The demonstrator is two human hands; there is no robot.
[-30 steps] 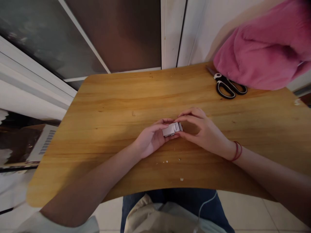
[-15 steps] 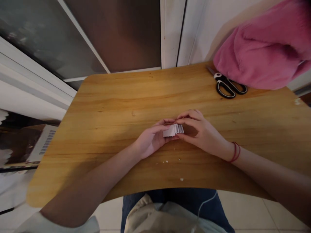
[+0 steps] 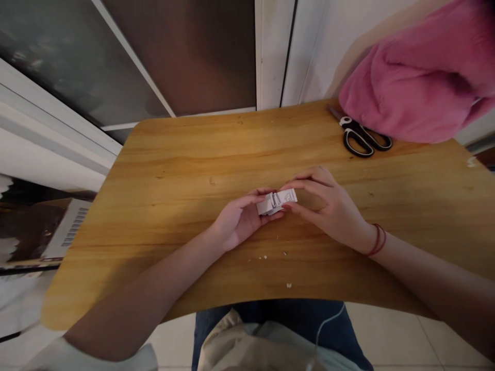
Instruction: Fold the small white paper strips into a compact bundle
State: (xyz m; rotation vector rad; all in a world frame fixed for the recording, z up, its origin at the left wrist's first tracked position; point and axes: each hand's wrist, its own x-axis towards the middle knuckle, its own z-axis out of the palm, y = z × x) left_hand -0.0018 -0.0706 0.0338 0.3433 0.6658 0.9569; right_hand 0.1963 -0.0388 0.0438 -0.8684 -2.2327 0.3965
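Observation:
A small stack of white paper slips (image 3: 266, 206) is held between both hands, just above the table. My left hand (image 3: 240, 219) is closed around its left end, thumb on top and fingers underneath. My right hand (image 3: 335, 208) pinches the right end between thumb and fingertips. A dark line drawing, too small to make out, marks the right-hand slip (image 3: 289, 196). Where the two parts of the stack meet, the slips' edges are fanned. The left fingers partly hide the underside.
Black-handled scissors (image 3: 361, 136) lie at the back right of the wooden table (image 3: 185, 165), beside a pink plush cloth (image 3: 417, 82). White paper scraps (image 3: 289, 285) dot the wood near the front edge. A cardboard box (image 3: 64, 229) stands off the left side.
My right hand has shifted slightly up and right, drawing some slips rightward so a drawn face shows. My left hand stays nearly in place, holding the rest.

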